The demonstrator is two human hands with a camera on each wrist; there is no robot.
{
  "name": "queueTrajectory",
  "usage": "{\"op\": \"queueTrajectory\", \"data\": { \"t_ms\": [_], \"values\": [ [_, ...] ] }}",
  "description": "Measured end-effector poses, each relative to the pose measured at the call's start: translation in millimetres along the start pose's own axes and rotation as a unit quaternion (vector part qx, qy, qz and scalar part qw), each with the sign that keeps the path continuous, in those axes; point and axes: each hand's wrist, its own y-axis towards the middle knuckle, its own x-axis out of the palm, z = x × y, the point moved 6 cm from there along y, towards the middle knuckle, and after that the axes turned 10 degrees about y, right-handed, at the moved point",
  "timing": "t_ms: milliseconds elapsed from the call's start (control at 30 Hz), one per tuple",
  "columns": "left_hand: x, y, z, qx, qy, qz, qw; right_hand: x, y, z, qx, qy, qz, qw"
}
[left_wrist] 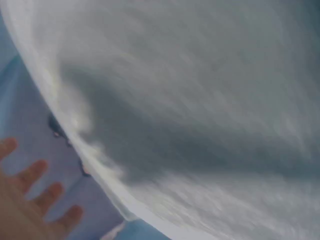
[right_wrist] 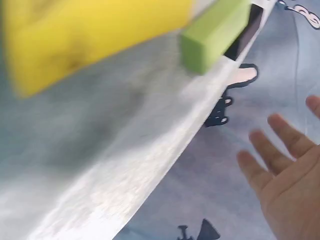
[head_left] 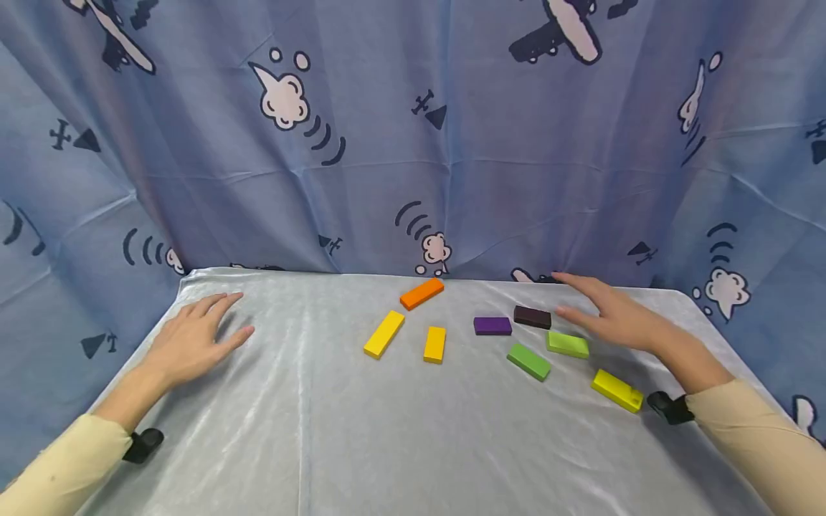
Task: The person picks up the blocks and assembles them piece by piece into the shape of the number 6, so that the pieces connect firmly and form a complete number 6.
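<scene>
Several flat coloured blocks lie on the grey cloth-covered table (head_left: 310, 430): an orange block (head_left: 422, 293), a long yellow block (head_left: 383, 334), a short yellow-orange block (head_left: 435, 344), a purple block (head_left: 492, 326), a dark brown block (head_left: 532, 317), two green blocks (head_left: 528, 361) (head_left: 568, 345) and a yellow block (head_left: 616, 390). My right hand (head_left: 609, 315) hovers open, fingers spread, just right of the dark brown block and above the light green one. My left hand (head_left: 193, 337) lies open on the table at far left, holding nothing. The right wrist view shows a blurred yellow block (right_wrist: 95, 40) and green block (right_wrist: 215, 32).
A blue curtain (head_left: 413, 143) printed with planes and clouds hangs behind and around the table. The table's rear edge runs along the curtain; its left and right edges drop off near each hand. The front half of the cloth carries no blocks.
</scene>
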Motion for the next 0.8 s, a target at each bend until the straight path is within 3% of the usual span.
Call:
{"op": "queueTrajectory", "data": {
  "t_ms": [167, 367, 567, 800],
  "values": [
    [-6.9, 3.0, 19.8, 0.01, -0.065, -0.004, 0.9978, 1.3, 18.5, -10.7, -0.031, 0.068, -0.001, 0.997],
    [-7.6, 8.6, 39.5, 0.021, -0.145, -0.008, 0.9892, 11.6, 43.8, -21.2, -0.057, 0.131, -0.015, 0.99],
    [-3.4, 19.2, 54.3, 0.042, -0.247, -0.008, 0.9682, 22.1, 65.4, -28.6, -0.068, 0.188, -0.025, 0.979],
    [6.9, 28.4, 71.6, 0.056, -0.327, -0.047, 0.9422, 32.8, 87.4, -30.2, -0.051, 0.202, -0.031, 0.978]
  ]
}}
